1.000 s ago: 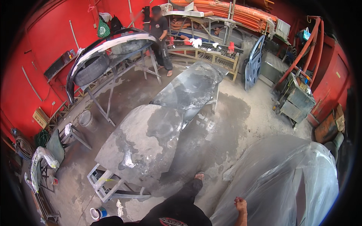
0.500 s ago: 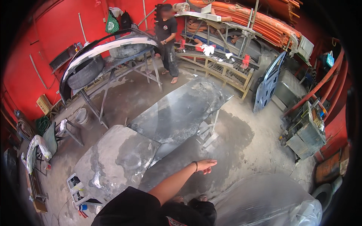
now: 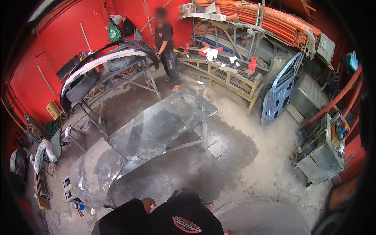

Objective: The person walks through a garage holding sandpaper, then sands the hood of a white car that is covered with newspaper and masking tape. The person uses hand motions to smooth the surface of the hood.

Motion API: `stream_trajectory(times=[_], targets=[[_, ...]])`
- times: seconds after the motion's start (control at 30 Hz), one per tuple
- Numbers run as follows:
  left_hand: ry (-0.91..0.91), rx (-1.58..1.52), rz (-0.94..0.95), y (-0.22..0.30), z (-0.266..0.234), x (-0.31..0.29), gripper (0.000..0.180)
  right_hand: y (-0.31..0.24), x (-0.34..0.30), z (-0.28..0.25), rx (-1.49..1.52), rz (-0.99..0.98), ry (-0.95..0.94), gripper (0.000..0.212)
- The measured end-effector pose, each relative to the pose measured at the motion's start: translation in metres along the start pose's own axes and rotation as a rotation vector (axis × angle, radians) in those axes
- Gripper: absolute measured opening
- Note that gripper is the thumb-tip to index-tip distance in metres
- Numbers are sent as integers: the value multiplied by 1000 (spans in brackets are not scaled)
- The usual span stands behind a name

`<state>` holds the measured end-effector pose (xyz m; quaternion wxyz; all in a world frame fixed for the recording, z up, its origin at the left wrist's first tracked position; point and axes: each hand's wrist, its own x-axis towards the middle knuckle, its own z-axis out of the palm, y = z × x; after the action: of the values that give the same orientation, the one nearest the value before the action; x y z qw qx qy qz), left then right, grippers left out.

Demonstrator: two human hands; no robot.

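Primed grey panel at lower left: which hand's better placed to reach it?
Left, probably. The left hand shows beside the chest, on the same side as the primed panel, apart from it. The right hand is not in view.

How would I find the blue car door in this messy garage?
Start at the long wooden rack that runs in front of the orange pipes at the back. At its right end, the blue car door stands upright on the dusty floor, leaning by a grey metal cabinet. It is the only blue panel; the other panels lie flat and grey.
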<state>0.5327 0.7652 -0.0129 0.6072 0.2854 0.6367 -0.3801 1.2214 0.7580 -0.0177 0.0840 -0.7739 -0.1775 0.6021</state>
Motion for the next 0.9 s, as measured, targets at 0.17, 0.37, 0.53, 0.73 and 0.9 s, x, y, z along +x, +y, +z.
stream_trajectory(times=[0.17, 0.37, 0.53, 0.73, 0.9], targets=[[47, -477, 41, 31, 30, -33, 50, -168, 81, -159, -18, -372, 375, 37], [173, -433, -101, 114, -76, -5, 52, -284, 159, -204, -149, -446, 259, 28], [277, -195, 167, 367, -216, -41, 45, -364, 98, -171, -464, -284, 86, 62], [753, 131, 848, 688, -369, -102, 46, -514, 169, -180, -400, -269, -11, 54], [674, -29, 1251, 860, -454, -246, 45, -669, 242, -190, -369, -328, -45, 47]])
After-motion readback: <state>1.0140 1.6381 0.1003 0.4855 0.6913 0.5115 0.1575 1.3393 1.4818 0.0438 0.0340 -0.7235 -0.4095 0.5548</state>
